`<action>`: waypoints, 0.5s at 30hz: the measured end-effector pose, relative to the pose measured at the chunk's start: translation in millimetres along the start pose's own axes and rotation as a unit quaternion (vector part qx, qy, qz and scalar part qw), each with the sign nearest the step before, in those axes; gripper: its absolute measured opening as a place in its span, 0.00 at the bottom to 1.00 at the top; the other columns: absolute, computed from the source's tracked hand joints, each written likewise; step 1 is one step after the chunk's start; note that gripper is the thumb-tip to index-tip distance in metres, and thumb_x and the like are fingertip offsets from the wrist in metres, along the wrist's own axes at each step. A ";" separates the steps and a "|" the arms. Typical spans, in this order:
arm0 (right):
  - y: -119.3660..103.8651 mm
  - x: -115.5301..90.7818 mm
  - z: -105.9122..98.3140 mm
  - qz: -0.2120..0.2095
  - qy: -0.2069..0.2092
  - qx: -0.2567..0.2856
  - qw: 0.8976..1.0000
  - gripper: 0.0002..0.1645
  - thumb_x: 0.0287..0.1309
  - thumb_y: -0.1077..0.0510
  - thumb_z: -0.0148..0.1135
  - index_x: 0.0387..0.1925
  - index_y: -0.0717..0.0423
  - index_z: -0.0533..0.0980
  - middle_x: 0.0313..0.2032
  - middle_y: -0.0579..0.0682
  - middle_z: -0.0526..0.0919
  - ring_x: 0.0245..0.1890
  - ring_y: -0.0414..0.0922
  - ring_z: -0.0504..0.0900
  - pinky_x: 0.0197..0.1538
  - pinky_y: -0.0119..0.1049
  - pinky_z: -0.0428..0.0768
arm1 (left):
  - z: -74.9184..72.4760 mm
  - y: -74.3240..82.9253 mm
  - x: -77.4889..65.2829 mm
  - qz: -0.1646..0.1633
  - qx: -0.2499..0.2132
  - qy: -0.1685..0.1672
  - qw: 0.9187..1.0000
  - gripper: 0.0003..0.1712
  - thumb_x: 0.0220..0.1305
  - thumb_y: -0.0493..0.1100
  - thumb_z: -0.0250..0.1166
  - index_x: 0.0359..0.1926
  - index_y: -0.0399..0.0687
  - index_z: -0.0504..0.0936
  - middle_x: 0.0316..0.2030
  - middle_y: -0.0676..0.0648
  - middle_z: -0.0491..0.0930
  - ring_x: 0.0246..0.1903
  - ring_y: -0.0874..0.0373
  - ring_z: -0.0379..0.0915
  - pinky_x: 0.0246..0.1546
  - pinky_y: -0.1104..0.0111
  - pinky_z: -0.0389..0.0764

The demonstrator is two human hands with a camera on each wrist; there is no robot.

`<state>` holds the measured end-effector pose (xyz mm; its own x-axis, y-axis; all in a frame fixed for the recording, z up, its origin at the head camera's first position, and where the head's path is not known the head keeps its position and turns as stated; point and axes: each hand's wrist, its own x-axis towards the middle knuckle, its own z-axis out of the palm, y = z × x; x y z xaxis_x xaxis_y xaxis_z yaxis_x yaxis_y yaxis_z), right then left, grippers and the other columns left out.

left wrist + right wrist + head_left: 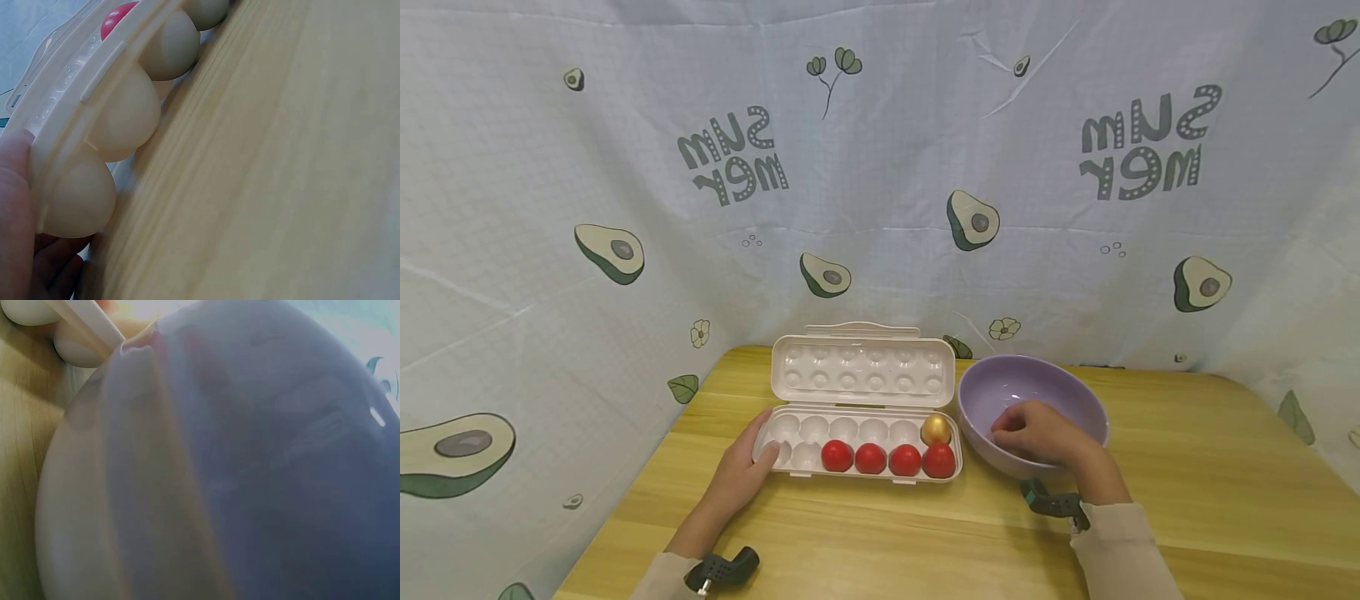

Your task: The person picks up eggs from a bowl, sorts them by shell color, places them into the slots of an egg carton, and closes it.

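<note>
A cream plastic egg box [857,477] lies with its lid raised on the table. Several red eggs [871,458] fill the right part of its front row, and one gold egg [936,429] sits in the back row's right end cup. My left hand [741,467] holds the box's left end; in the left wrist view the thumb [15,187] is on the rim and fingers are beneath. My right hand [1037,429] reaches over the near rim into the purple bowl [1078,396], fingers bent. Whether it holds anything is hidden; the right wrist view shows mostly the bowl's side.
The bowl stands close beside the box's right end on the wooden table [1187,483]. Behind the table hangs a white curtain [880,167] printed with avocados. The raised lid [865,371] is between the egg cups and the curtain.
</note>
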<state>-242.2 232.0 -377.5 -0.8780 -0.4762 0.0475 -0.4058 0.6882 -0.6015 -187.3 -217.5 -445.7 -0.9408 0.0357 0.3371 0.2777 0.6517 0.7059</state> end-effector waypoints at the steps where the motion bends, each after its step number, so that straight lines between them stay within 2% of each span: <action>1: 0.0 -0.1 -0.2 -0.001 0.001 0.003 1.000 0.03 0.52 0.57 0.61 0.27 0.50 0.79 0.24 0.40 0.80 0.26 0.37 0.74 0.31 0.27 0.73 | 0.0 0.0 0.0 0.000 0.000 0.000 1.000 0.31 0.65 0.48 0.52 0.66 0.47 0.57 0.63 0.44 0.61 0.62 0.49 0.55 0.61 0.54 0.58; 9: 0.7 0.7 0.3 0.007 0.018 0.014 1.000 0.09 0.51 0.52 0.63 0.31 0.54 0.79 0.28 0.41 0.81 0.30 0.38 0.76 0.34 0.28 0.74 | -0.3 0.8 -0.5 -0.003 0.002 -0.001 1.000 0.31 0.65 0.49 0.52 0.66 0.47 0.56 0.63 0.45 0.61 0.62 0.50 0.55 0.62 0.55 0.58; 15: 2.2 2.2 0.4 0.006 0.031 0.023 0.999 0.10 0.49 0.51 0.65 0.31 0.52 0.79 0.27 0.41 0.81 0.28 0.38 0.75 0.31 0.28 0.74 | -1.1 2.0 -0.6 -0.006 0.002 -0.004 1.000 0.31 0.65 0.49 0.52 0.67 0.47 0.56 0.63 0.44 0.60 0.62 0.49 0.54 0.62 0.54 0.58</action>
<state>-245.0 232.2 -379.1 -0.8975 -0.4322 0.0872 -0.3834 0.6674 -0.6384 -186.0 -217.1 -443.8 -0.9457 0.0337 0.3232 0.2650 0.6553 0.7073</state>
